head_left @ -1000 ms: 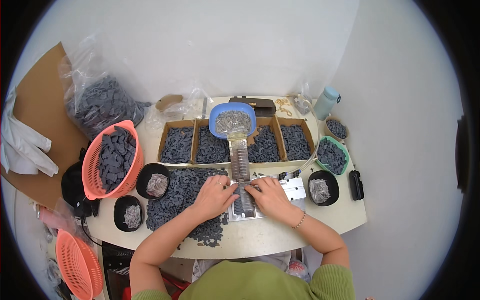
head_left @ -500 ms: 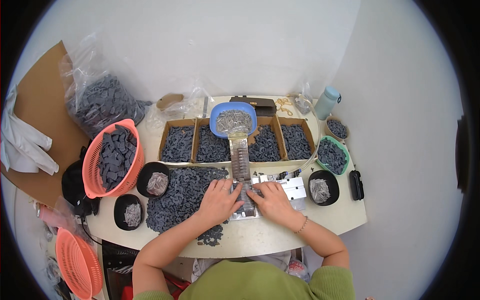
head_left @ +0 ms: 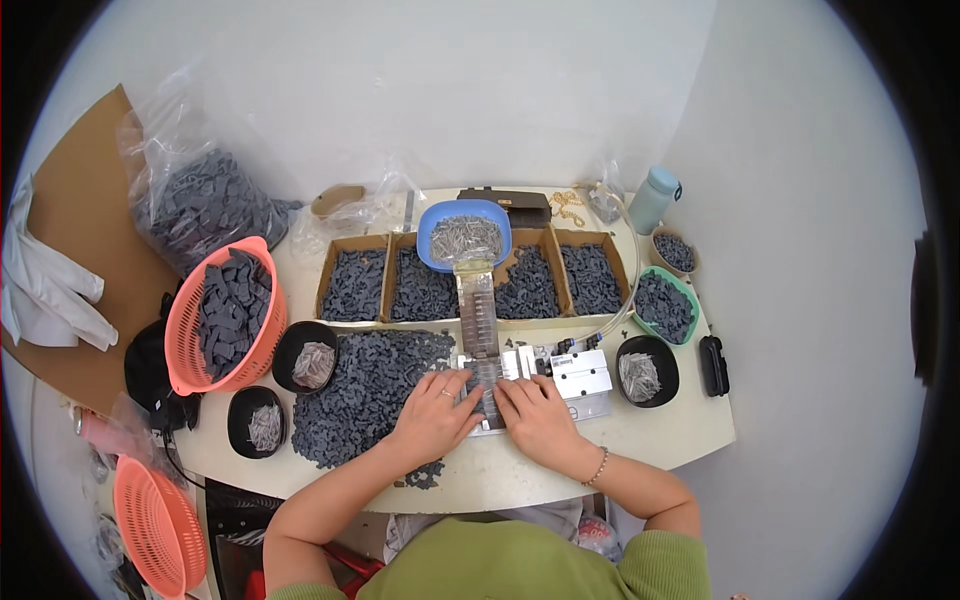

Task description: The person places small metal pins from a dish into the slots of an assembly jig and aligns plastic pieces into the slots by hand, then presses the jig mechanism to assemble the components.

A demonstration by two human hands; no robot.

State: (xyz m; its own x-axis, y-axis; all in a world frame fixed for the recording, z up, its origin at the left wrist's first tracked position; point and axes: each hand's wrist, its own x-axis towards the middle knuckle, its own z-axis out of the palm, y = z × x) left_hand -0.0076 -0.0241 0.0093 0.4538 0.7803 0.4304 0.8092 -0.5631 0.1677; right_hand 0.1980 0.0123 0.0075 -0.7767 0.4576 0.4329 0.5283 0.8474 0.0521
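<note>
A metal jig (head_left: 490, 375) lies in front of me, with a clear-topped channel (head_left: 478, 318) sloping into it from behind. My left hand (head_left: 432, 412) rests along the jig's left side, fingers stretched out and thumb reaching to its middle strip. Opposite it, my right hand (head_left: 537, 415) lies on the right side, fingers extended, their tips at the strip. Neither hand shows a part in its grasp; whatever lies under the fingertips is hidden. Left of the jig spreads a pile of small dark grey plastic pieces (head_left: 365, 395). Behind, a blue bowl (head_left: 436, 262) holds thin metal pins.
Cardboard trays (head_left: 388, 290) of grey pieces line the back. Black bowls (head_left: 292, 375) with pins stand on both sides. A pink basket (head_left: 180, 345) stands at left, a green bowl (head_left: 690, 325) and a blue bottle (head_left: 652, 200) at right. An air hose (head_left: 640, 260) curves to the jig's cylinder block (head_left: 582, 375).
Both hands have shifted slightly toward me along the jig. My right fingers have drawn closer together, baring more of the metal block behind them.
</note>
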